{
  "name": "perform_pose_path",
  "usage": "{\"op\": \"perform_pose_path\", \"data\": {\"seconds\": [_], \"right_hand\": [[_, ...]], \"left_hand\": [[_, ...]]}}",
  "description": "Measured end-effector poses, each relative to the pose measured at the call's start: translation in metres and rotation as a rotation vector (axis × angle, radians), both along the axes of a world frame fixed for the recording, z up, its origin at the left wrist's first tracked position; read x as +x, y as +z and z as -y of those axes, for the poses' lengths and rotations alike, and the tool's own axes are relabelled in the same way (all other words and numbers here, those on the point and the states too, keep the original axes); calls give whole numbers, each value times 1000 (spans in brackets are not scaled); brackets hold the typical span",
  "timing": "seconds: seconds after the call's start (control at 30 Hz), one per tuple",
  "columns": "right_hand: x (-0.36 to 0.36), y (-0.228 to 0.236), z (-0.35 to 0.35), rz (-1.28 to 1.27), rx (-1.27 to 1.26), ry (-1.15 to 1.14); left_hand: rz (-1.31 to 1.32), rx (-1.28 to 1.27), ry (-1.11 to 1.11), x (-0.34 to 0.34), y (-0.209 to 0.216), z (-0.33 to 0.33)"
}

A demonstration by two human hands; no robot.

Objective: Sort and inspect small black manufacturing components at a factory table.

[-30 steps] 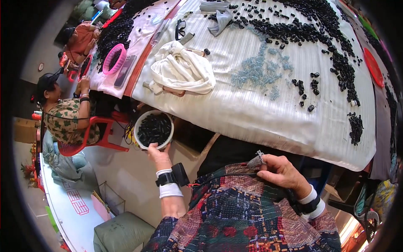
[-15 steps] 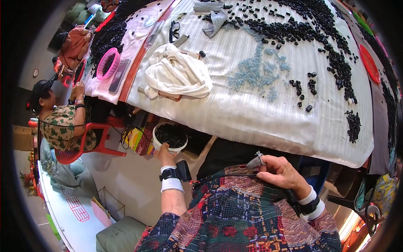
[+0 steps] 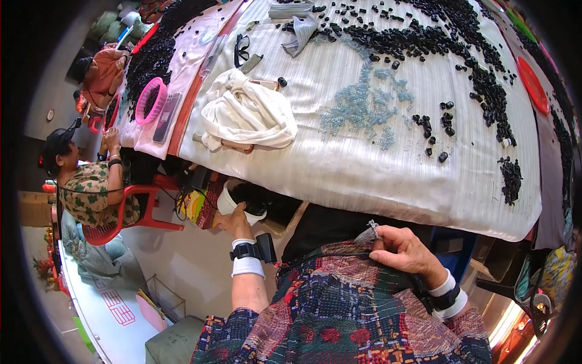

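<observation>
My left hand [image 3: 235, 224] grips the near rim of a white plastic tub [image 3: 225, 201] below the table's front edge. The tub leans to the right, and the black pieces [image 3: 253, 199] in it lie toward its right side, over a box [image 3: 290, 219] with a dark inside. At my lap, my right hand [image 3: 401, 247] pinches a small crumpled piece of grey cloth [image 3: 367, 234] between thumb and fingers. Patterned patchwork fabric [image 3: 339, 297] covers my lap and arms.
The cloth-covered table [image 3: 339, 170] holds heaps of small black parts [image 3: 418, 42], clear bluish beads [image 3: 357, 109], a white cloth bundle [image 3: 248, 115] and glasses [image 3: 242, 50]. At the left a person [image 3: 91, 188] sits on a red chair [image 3: 130, 209]; another person [image 3: 103, 76] is farther back.
My left hand has tipped the tub to the right, and the black pieces have shifted off its left side. My right hand still holds the grey cloth in nearly the same place.
</observation>
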State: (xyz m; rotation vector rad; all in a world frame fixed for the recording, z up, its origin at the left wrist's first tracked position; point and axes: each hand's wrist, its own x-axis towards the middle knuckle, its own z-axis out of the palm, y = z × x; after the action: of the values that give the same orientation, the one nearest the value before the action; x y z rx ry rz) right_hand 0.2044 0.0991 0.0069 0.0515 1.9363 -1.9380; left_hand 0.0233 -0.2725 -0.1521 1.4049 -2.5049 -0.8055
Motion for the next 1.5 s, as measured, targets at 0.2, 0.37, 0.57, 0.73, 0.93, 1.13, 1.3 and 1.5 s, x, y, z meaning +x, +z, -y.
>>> {"op": "perform_pose_path", "data": {"seconds": [0.2,0.37,0.57,0.73,0.93,1.13,1.3,1.5], "right_hand": [[2,-2,-3,13,-11,-39],[0,1,-6,4,12,-24],[0,-6,-8,-17,-5,-20],[0,-11,-11,-45,-36,-11],[1,-16,-17,-55,-114,-35],[3,-17,-21,-63,-144,-22],[5,-11,-23,-27,-176,-60],[7,-10,-20,-30,-179,-11]], "left_hand": [[78,-64,-91,1,33,-31],[54,-117,-178,1,37,-35],[90,-184,-278,-4,56,-47],[88,-317,-346,-12,52,-40],[192,-391,-338,-16,64,-49],[182,-458,-208,-12,68,-39],[-307,-127,308,-13,74,-7],[-1058,104,98,-18,150,-22]]}}
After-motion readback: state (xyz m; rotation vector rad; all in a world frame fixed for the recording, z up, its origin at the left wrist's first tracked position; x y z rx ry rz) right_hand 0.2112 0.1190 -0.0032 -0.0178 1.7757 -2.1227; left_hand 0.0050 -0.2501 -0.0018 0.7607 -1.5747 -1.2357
